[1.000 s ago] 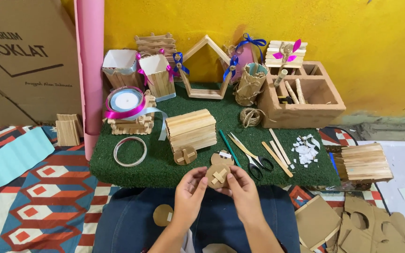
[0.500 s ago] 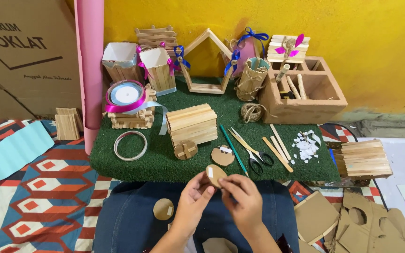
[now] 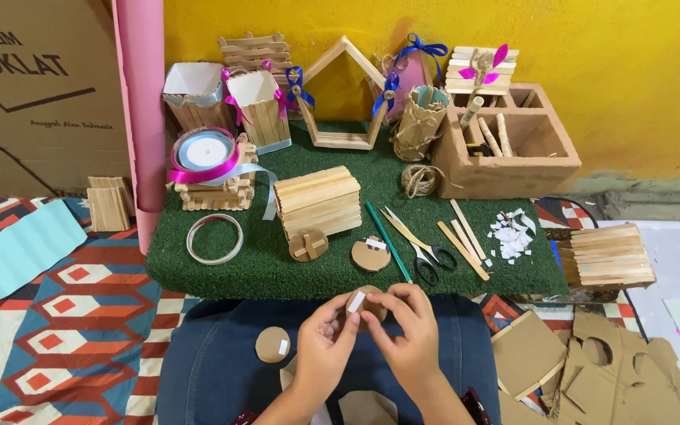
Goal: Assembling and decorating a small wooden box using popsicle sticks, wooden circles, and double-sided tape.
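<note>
Both hands meet over my lap, pinching a small round cardboard disc (image 3: 365, 303) that bears a white strip of tape. My left hand (image 3: 326, 350) grips its left edge and my right hand (image 3: 407, 334) pinches the right side. A second disc with a white tape piece (image 3: 272, 345) lies on my jeans to the left. On the green mat (image 3: 222, 267) just ahead rest a third taped disc (image 3: 371, 254) and a stick-crossed wheel (image 3: 308, 245) leaning against a block of ice-cream sticks (image 3: 318, 201).
Scissors (image 3: 423, 248), a green pencil (image 3: 387, 240), loose sticks (image 3: 463, 248) and white paper scraps (image 3: 511, 234) lie on the mat's right. Stick-built boxes, a house frame (image 3: 342, 98), ribbon spool (image 3: 205, 151), tape ring (image 3: 215, 238) and cardboard organiser (image 3: 505, 149) stand behind. Cut cardboard sheets (image 3: 600, 370) lie at lower right.
My hands have drawn back from the mat's edge to my lap, still on a disc. A taped disc now lies on the mat near the pencil.
</note>
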